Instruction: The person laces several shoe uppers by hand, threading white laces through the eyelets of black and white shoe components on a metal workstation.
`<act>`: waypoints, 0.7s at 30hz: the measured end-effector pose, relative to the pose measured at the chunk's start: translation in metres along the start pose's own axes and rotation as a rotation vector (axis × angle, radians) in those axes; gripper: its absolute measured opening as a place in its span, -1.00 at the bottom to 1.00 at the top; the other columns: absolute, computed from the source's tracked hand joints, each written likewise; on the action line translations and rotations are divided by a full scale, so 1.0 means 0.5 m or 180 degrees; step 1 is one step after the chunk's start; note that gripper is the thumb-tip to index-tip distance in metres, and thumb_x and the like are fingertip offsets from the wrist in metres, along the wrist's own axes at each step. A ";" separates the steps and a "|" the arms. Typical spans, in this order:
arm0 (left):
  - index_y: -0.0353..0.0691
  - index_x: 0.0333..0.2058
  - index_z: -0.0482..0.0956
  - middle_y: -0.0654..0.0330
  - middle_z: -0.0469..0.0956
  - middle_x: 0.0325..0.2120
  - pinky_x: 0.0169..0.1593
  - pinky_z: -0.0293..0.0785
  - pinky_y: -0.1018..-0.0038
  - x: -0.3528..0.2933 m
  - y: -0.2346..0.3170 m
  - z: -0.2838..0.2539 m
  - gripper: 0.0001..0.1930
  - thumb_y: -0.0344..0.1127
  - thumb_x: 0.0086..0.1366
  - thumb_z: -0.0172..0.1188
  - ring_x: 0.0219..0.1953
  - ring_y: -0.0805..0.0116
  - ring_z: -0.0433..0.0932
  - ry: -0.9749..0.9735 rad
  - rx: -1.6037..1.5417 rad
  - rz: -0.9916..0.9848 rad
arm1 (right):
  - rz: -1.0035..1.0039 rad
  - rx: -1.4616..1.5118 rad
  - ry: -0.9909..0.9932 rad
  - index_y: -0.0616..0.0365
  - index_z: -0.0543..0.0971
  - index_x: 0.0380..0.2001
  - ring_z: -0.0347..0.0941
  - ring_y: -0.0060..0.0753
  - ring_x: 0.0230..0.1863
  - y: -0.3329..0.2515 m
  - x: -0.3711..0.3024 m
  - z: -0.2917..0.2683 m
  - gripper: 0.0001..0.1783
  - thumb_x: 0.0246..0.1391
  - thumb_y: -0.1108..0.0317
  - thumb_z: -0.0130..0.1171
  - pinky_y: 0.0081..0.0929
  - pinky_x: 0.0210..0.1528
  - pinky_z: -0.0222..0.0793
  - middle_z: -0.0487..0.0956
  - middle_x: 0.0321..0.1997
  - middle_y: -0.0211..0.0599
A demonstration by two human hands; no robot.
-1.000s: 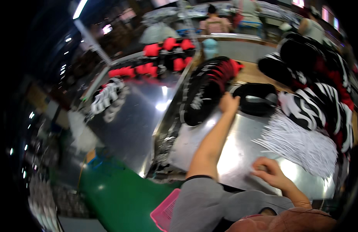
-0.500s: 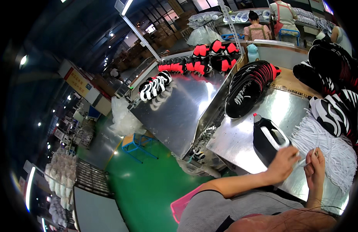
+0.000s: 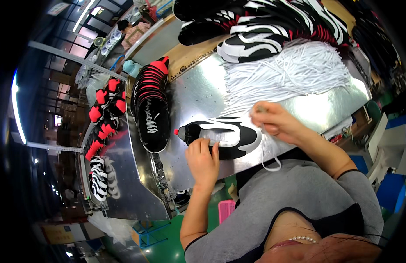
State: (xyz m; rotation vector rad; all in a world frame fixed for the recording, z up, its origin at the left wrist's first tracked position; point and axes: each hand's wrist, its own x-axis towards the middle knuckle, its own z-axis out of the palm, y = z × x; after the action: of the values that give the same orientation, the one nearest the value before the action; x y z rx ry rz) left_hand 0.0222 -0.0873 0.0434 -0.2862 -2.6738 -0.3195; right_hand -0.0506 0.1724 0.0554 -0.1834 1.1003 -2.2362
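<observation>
A black, white and grey shoe upper (image 3: 250, 139) lies sideways on the metal table in front of me, its red-tipped end to the left. My left hand (image 3: 203, 160) grips its near edge by that end, fingers bent over it and thumb apart. Above the other end, my right hand (image 3: 275, 122) pinches a white shoelace (image 3: 265, 153), which hangs down in a loop at the table's front edge. A small dark tip shows at the right fingertips; what it belongs to is hidden. Just beyond spreads a heap of white shoelaces (image 3: 290, 74).
A nested row of black and red uppers (image 3: 152, 114) stands left of the hands. More striped uppers (image 3: 255, 41) are piled at the back. A second metal table (image 3: 133, 188) at left bears red-black and white-black pieces. A light-blue bottle (image 3: 132, 68) stands behind.
The view has swung right. My left hand has come down onto the upper, which now lies sideways. My right hand, earlier holding a thin pointed tool, now has a white shoelace.
</observation>
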 end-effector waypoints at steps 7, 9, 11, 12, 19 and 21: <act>-0.33 -0.32 0.57 0.08 0.55 -0.31 -0.19 0.37 0.33 0.063 -0.076 -0.014 -0.67 -0.12 0.23 0.29 -0.24 0.04 0.50 -0.0276 0.0435 0.0500 | 0.0312 -0.0567 0.0532 0.15 0.54 -0.23 0.14 -0.79 -0.68 0.150 0.067 -0.009 -0.83 0.19 0.30 0.19 -0.71 -0.67 -0.03 0.53 -0.46 -0.49; -0.39 -0.29 0.58 0.03 0.58 -0.32 -0.20 0.40 0.34 0.077 -0.114 -0.018 -0.61 -0.07 0.29 0.23 -0.26 -0.01 0.53 -0.1695 -0.0577 -0.0659 | 0.0292 -0.0632 0.0609 0.15 0.55 -0.27 0.12 -0.79 -0.69 0.159 0.074 0.001 -0.83 0.19 0.29 0.20 -0.70 -0.68 -0.06 0.52 -0.48 -0.52; -0.44 -0.23 0.58 0.00 0.64 -0.34 -0.22 0.47 0.36 0.091 -0.135 0.012 -0.50 0.04 0.39 0.10 -0.31 0.05 0.61 -0.2530 -0.1560 -0.1153 | 0.0296 -0.0779 0.0551 0.17 0.56 -0.28 0.20 -0.78 -0.65 0.154 0.075 0.004 -0.82 0.19 0.28 0.20 -0.69 -0.64 0.04 0.54 -0.48 -0.51; -0.35 -0.12 0.59 0.09 0.64 -0.29 -0.20 0.51 0.42 0.098 -0.137 0.023 -0.40 0.20 0.40 0.01 -0.26 0.29 0.61 -0.3213 -0.1977 -0.1727 | 0.0297 -0.0848 0.0523 0.18 0.56 -0.28 0.23 -0.78 -0.63 0.152 0.077 0.006 -0.81 0.19 0.27 0.20 -0.69 -0.62 0.09 0.55 -0.47 -0.50; -0.41 0.35 0.10 -0.04 0.19 0.34 0.45 -0.09 0.35 0.099 -0.059 0.110 -0.03 0.45 0.37 -0.38 0.42 0.19 0.07 -0.3248 -0.4906 -0.2514 | -0.0738 -0.1953 0.1134 0.19 0.59 -0.28 0.41 -0.71 -0.45 0.149 0.108 -0.037 -0.81 0.19 0.28 0.19 -0.63 -0.37 0.32 0.59 -0.47 -0.47; -0.52 0.32 0.06 -0.11 0.20 0.30 0.44 -0.03 0.37 0.083 -0.028 0.106 -0.01 0.43 0.37 -0.33 0.38 0.18 0.13 -0.2905 -0.5415 -0.2542 | -0.0696 -0.2262 0.1264 0.17 0.60 -0.28 0.39 -0.72 -0.47 0.119 0.095 -0.023 -0.82 0.19 0.27 0.19 -0.64 -0.39 0.30 0.58 -0.49 -0.48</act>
State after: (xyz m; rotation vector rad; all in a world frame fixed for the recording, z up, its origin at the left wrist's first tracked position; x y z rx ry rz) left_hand -0.0387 -0.0804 0.0122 0.3008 -2.1699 -3.2181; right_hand -0.0639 0.1252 -0.0037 -0.1578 2.1585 -2.0108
